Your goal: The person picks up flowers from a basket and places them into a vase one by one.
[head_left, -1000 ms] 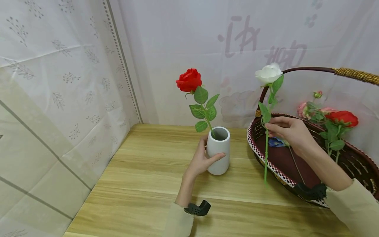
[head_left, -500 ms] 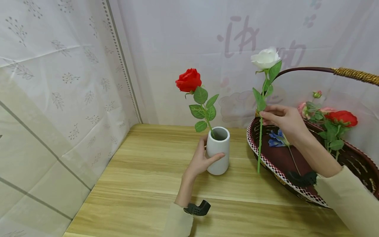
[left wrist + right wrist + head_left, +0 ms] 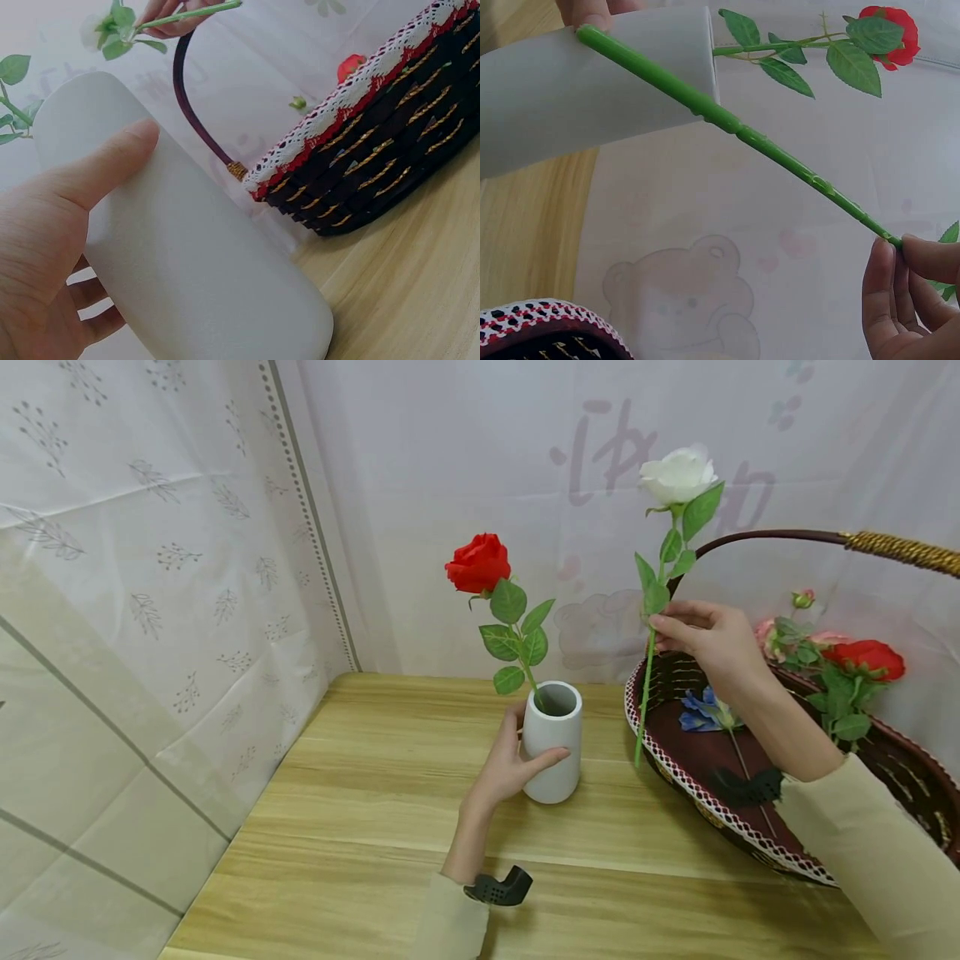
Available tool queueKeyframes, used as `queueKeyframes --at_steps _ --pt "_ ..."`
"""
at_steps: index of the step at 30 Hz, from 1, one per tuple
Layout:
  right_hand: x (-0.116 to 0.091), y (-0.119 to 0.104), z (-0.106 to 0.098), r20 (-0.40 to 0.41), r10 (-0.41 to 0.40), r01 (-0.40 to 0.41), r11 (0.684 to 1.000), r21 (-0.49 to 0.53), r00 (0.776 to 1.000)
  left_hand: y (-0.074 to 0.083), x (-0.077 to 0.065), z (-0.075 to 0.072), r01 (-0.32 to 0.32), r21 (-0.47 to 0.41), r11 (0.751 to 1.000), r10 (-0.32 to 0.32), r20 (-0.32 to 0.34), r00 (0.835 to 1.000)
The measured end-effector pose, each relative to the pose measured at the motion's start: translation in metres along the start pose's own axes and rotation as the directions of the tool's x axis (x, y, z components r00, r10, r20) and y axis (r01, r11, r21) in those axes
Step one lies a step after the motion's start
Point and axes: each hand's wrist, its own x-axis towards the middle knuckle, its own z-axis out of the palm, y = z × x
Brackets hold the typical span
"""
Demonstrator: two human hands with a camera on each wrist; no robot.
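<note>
A white vase [image 3: 553,777] stands upright on the wooden table, and my left hand [image 3: 512,766] grips it round the side, thumb across its front. Out of the vase's mouth leans a red rose [image 3: 478,564] with green leaves. My right hand [image 3: 712,639] pinches the green stem of a white rose [image 3: 678,475] just below its leaves. That rose is held nearly upright above the basket's left rim, its lower stem end hanging free. In the right wrist view the bare stem [image 3: 780,156] runs from the fingertips across the view, passing in front of the vase.
A dark woven basket [image 3: 686,781] with a lace rim and arched handle [image 3: 795,535] stands at the right. Inside lie a blue flower [image 3: 705,710] and, farther right, a red rose [image 3: 866,660] and pink flowers [image 3: 768,639]. Printed curtains hang behind the table.
My right hand has lifted the white rose up and slightly left, its stem end rising with it. My left hand and the vase have stayed in place.
</note>
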Motion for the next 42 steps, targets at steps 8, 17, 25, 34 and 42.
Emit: queueKeyframes --at_steps 8,17,25,34,42 --pt "0.009 -0.007 0.011 -0.047 -0.053 0.059 0.989 0.135 0.997 0.000 0.000 -0.001 0.006 0.007 1.000 -0.006 -0.007 1.000" --pt "0.020 -0.016 0.027 -0.072 -0.086 0.099 0.977 0.190 0.994 0.000 -0.001 -0.002 0.011 0.006 1.000 -0.011 0.001 1.000" --pt "0.031 -0.025 0.040 -0.105 -0.101 0.123 0.964 0.237 0.989 -0.001 -0.001 -0.002 0.008 0.010 1.000 -0.008 0.009 1.000" --pt "0.039 -0.031 0.052 -0.137 -0.132 0.165 0.952 0.259 0.982 -0.001 0.000 -0.002 0.009 0.007 1.000 -0.010 0.010 1.000" --pt "0.038 -0.036 0.065 -0.133 -0.164 0.189 0.961 0.200 0.977 -0.001 0.000 -0.002 0.013 0.010 1.000 -0.013 0.016 1.000"
